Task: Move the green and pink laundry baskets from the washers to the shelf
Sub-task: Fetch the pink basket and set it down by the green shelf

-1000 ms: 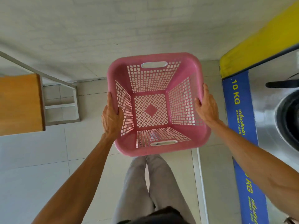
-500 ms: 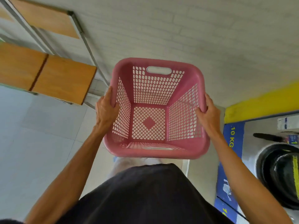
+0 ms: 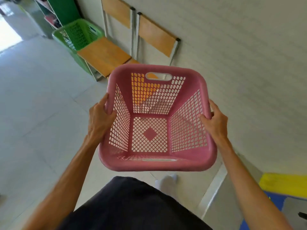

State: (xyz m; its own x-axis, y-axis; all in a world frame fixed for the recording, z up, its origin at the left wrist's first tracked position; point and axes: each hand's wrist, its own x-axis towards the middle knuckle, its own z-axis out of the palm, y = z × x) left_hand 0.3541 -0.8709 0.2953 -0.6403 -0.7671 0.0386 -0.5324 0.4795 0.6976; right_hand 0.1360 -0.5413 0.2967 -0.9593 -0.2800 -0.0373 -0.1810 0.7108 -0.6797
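Note:
I carry an empty pink laundry basket in front of my body, held in the air with its opening toward me. My left hand grips its left rim and my right hand grips its right rim. A green laundry basket stands on the floor at the upper left, beside a chair. Behind it, a green shelf unit stands against the wall; its shelves are only partly in view.
Two wooden chairs with metal frames, one nearer the green basket and the other behind the pink one, stand along the white wall. The blue and yellow front of a washer shows at the bottom right. Tiled floor lies to the left.
The view has swung away from the washers toward the chairs, the green basket and the shelf. The pink basket stays held in both hands.

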